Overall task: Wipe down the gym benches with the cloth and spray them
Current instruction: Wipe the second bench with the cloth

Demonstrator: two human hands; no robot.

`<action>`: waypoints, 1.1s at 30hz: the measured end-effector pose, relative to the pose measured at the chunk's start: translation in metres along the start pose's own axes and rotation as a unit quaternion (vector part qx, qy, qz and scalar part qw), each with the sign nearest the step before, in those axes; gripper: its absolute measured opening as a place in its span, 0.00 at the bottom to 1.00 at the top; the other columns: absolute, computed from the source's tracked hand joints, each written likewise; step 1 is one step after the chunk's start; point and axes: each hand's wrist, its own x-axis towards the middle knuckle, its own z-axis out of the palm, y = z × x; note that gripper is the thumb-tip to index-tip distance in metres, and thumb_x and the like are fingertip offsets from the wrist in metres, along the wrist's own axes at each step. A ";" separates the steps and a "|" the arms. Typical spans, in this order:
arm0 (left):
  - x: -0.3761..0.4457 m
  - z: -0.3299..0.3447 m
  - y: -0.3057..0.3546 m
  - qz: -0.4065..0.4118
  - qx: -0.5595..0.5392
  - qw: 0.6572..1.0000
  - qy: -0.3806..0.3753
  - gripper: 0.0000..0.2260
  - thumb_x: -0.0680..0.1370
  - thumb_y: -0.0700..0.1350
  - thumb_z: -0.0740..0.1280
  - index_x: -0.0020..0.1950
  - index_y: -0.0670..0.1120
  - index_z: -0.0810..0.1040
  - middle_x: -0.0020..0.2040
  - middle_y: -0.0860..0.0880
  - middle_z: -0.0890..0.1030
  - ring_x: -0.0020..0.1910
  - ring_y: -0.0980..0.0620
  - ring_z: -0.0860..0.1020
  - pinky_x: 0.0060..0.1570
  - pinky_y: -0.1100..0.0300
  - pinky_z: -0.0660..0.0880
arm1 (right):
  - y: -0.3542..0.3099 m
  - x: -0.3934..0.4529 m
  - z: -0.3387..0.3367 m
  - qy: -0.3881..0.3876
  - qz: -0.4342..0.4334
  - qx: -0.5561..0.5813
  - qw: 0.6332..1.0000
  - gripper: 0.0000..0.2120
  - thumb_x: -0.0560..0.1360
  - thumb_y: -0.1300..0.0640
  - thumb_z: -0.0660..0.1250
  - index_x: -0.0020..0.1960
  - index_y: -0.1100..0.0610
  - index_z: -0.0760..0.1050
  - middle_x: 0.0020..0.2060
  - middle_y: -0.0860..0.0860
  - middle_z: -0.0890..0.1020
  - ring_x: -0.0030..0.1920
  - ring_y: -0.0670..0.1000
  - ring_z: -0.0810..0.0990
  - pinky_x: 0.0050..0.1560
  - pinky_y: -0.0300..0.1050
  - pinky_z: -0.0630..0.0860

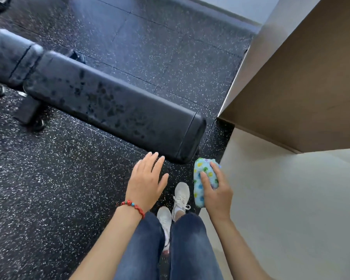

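A long black padded gym bench (113,102) runs from the upper left toward the lower middle, its top speckled with wet droplets. A second pad section (10,55) of it lies at the far left. My right hand (216,190) grips a folded light-blue cloth (200,176) with coloured spots, held in the air just below and right of the bench's near end. My left hand (146,180) hovers flat with fingers spread, just short of that same end, holding nothing. No spray bottle is in view.
Black speckled rubber floor (49,178) surrounds the bench. A beige wall corner with a brown panel (303,87) stands close on the right. My jeans and white shoes (181,195) are below the hands. The bench's metal foot (28,114) sits at left.
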 end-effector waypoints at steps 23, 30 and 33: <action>0.142 0.255 -0.120 0.085 0.076 0.993 -0.010 0.23 0.78 0.49 0.56 0.72 0.42 0.63 0.73 0.42 0.65 0.72 0.42 0.60 0.68 0.39 0.56 | 0.138 0.164 0.189 0.136 -0.005 -0.122 0.983 0.18 0.74 0.47 0.60 0.62 0.51 0.69 0.44 0.54 0.74 0.40 0.47 0.70 0.38 0.31 0.64; 0.141 0.261 -0.124 0.086 0.060 0.994 0.007 0.24 0.78 0.48 0.57 0.73 0.43 0.63 0.73 0.43 0.65 0.72 0.43 0.60 0.69 0.39 0.55 | 0.104 0.262 0.194 0.213 -0.057 -0.196 0.955 0.17 0.75 0.50 0.64 0.61 0.55 0.74 0.44 0.58 0.76 0.40 0.57 0.76 0.33 0.36 0.58; 0.139 0.261 -0.124 0.084 0.059 0.995 0.001 0.24 0.78 0.49 0.57 0.73 0.43 0.62 0.73 0.43 0.65 0.72 0.43 0.60 0.69 0.39 0.54 | 0.114 0.239 0.200 0.219 -0.081 -0.220 0.947 0.17 0.75 0.50 0.62 0.62 0.55 0.73 0.42 0.57 0.76 0.39 0.57 0.77 0.34 0.41 0.68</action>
